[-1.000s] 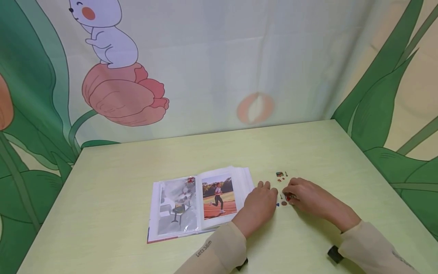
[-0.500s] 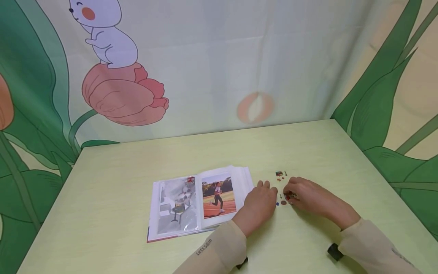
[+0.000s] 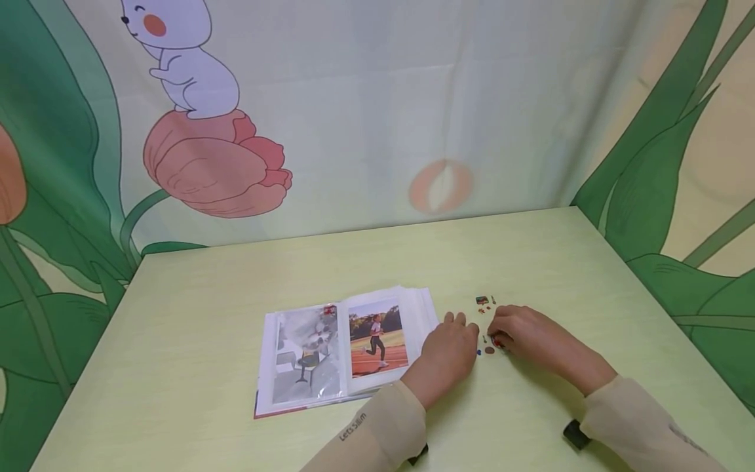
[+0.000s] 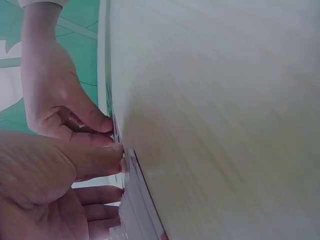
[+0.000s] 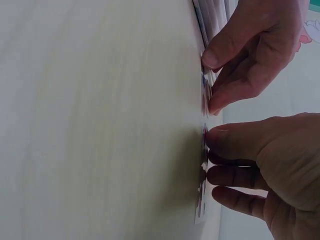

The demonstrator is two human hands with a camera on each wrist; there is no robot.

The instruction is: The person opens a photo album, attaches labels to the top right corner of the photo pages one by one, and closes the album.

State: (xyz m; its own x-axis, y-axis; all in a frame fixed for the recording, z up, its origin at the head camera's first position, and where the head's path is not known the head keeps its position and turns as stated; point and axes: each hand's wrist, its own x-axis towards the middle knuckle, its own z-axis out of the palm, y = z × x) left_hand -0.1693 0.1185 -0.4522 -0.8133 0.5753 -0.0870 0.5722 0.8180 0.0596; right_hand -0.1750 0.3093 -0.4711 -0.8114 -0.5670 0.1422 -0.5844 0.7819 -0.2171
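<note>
A sheet of small stickers [image 3: 489, 350] lies on the table, right of an open photo album [image 3: 421, 328]. My left hand [image 3: 448, 351] rests between the album's right edge and the sheet, thumb and fingertips pressing down near the stickers. In the right wrist view, the thumb and fingers of this left hand [image 5: 255, 50] stand apart at the sheet. My right hand [image 3: 533, 341] bends over the sheet's right side, its thumb and forefinger pinching at a red sticker [image 3: 497, 341]. In the left wrist view, the right hand's [image 4: 65, 100] thumb and forefinger come close together; the tips partly hide the sticker.
The album's left page holds a greyish picture [image 3: 301, 373] with a red sticker at its top; the right page shows a runner photo [image 3: 377, 337]. The pale table [image 3: 177, 314] ends at a printed curtain [image 3: 354, 131] behind.
Both hands stay in almost the same place. The right hand's fingers shift slightly at the red sticker, and less of it shows between them now.
</note>
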